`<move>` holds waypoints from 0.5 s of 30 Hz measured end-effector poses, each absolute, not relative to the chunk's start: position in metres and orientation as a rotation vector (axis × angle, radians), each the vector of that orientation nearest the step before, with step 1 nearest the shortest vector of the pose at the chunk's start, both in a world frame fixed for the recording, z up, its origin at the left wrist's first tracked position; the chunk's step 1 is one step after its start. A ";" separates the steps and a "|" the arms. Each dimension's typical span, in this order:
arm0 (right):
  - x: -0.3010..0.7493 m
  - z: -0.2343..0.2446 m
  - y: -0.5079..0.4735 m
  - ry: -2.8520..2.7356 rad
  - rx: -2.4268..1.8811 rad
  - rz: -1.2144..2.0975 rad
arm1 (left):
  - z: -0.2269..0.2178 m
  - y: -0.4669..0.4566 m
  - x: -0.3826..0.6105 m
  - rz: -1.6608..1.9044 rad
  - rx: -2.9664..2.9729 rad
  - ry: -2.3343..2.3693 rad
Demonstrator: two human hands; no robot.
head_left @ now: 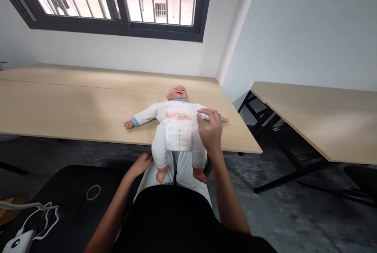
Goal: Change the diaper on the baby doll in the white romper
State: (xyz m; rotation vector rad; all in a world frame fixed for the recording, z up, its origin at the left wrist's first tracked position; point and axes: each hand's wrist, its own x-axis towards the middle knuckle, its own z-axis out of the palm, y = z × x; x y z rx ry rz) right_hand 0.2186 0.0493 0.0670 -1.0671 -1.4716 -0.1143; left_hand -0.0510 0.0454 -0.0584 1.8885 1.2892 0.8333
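A baby doll point(173, 127) in a white sleepsuit with blue cuffs lies on its back at the front edge of a light wooden table point(73, 104), its legs hanging over the edge. A printed nappy point(179, 131) is round its middle. My right hand point(210, 129) hovers with loosely spread fingers by the doll's hip, at the nappy's right side, holding nothing. My left hand point(141, 163) is below the table edge next to the doll's lower leg, fingers curled; what it touches is hidden.
A second wooden table point(318, 115) on black legs stands at the right across a gap of grey floor. At lower left, a black surface point(59, 194) carries a small ring point(93, 192), a white device point(17, 241) and white cable. A barred window sits above.
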 end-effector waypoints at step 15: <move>0.273 0.044 -0.029 -1.072 -1.358 0.230 | 0.097 -0.016 -0.065 1.142 1.778 1.265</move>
